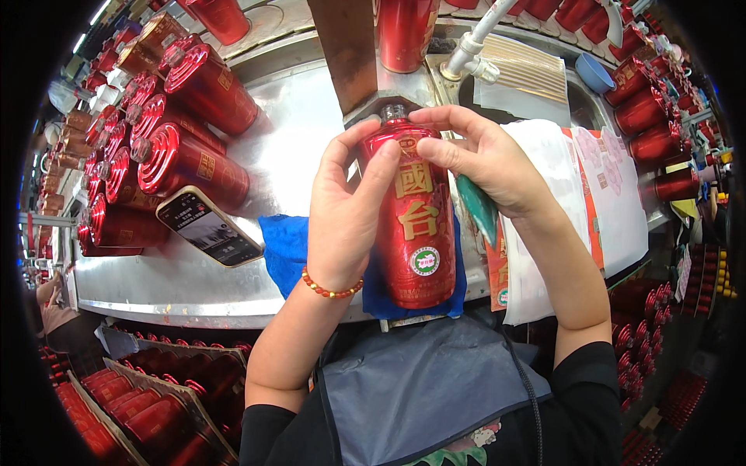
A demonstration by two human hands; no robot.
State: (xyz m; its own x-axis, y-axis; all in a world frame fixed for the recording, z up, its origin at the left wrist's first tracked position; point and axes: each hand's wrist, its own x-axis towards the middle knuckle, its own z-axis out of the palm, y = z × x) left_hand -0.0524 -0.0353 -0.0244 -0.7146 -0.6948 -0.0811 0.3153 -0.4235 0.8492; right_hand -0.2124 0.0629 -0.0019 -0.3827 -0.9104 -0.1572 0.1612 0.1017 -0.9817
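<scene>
A glossy red bottle (416, 272) with gold lettering and a round green-and-white mark lies in front of me, its clear threaded neck (394, 113) pointing away. Blue cloth (284, 241) is under it. My left hand (346, 175) grips the bottle's left shoulder, thumb on the front and fingertips near the neck. From the other side, my right hand (482, 159) presses its thumb beside a small gold emblem (407, 145), forefinger at the neck. A green scraper-like piece (477, 208) is tucked under that hand's other fingers, which are partly hidden.
A phone (210, 225) with a lit screen leans against several red bottles (194, 163) at the left. White sheets (544, 186) and printed orange-edged sheets (587, 210) lie at the right. Beyond are a white pipe (470, 54), a blue bowl (595, 74) and a brown upright post (346, 50).
</scene>
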